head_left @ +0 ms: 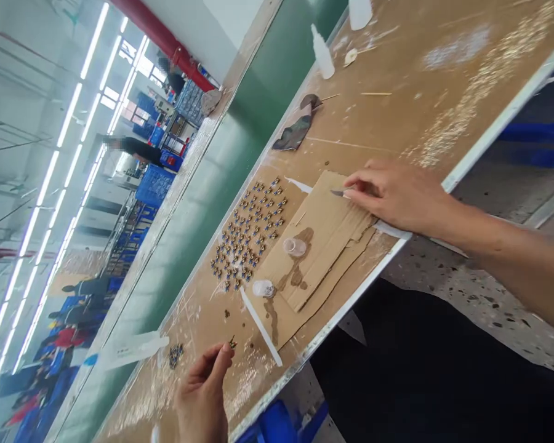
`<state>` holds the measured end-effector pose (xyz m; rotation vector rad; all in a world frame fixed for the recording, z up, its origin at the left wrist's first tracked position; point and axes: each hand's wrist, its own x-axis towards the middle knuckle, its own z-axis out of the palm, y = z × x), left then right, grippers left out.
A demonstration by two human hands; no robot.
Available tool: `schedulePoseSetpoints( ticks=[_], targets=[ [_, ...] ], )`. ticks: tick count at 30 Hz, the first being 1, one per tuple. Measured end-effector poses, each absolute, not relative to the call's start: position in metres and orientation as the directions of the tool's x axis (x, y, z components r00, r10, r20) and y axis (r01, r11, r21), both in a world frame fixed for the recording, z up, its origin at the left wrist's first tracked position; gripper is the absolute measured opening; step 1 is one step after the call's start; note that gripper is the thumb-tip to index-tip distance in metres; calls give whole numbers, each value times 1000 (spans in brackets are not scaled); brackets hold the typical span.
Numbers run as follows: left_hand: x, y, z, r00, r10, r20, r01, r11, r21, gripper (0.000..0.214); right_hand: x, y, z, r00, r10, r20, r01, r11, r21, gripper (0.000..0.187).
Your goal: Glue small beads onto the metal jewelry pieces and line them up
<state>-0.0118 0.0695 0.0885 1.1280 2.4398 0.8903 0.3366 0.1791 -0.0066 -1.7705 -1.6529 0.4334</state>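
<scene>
My left hand (204, 391) pinches a small dark part (232, 343) between thumb and forefinger, above the brown table. On the layered cardboard (330, 227), my right hand (392, 191) is closed on a small grey blade (337, 192), its handle hidden by the fingers. Between the hands stand two little clear cups (294, 247), with wet stains around them on the cardboard. Beyond them many tiny blue-and-gold pieces (247, 237) are spread in loose rows. A small heap of dark parts (176, 355) lies past my left hand.
A white squeeze bottle (322, 54) and a crumpled dark cloth (298, 126) are at the table's far side. A clear bottle with a blue cap (129, 349) lies left. Wood-coloured sticks (376, 93) are scattered about. The table's pale front edge (346, 320) runs diagonally. A green partition (258, 104) stands behind.
</scene>
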Motion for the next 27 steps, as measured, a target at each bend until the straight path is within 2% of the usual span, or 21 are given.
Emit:
schedulePoseSetpoints(
  ticks=[6, 12, 15, 18, 27],
  targets=[
    [-28, 46, 53, -697, 717, -1, 538, 523, 660, 33, 336, 179, -10, 166, 954, 249, 744, 45, -667, 16],
    [-17, 47, 45, -709, 705, -9, 523, 534, 664, 30, 334, 178, -11, 177, 948, 265, 771, 34, -636, 19],
    [-19, 48, 44, -701, 713, -2, 550, 543, 634, 33, 332, 175, -10, 181, 942, 283, 756, 51, -653, 25],
    [-22, 48, 42, -683, 730, 18, 596, 543, 592, 34, 331, 173, -8, 203, 941, 272, 732, 39, -680, 24],
    [-19, 51, 44, -671, 741, -16, 624, 577, 527, 27, 328, 172, -3, 218, 950, 223, 735, -10, -678, 31]
  ],
)
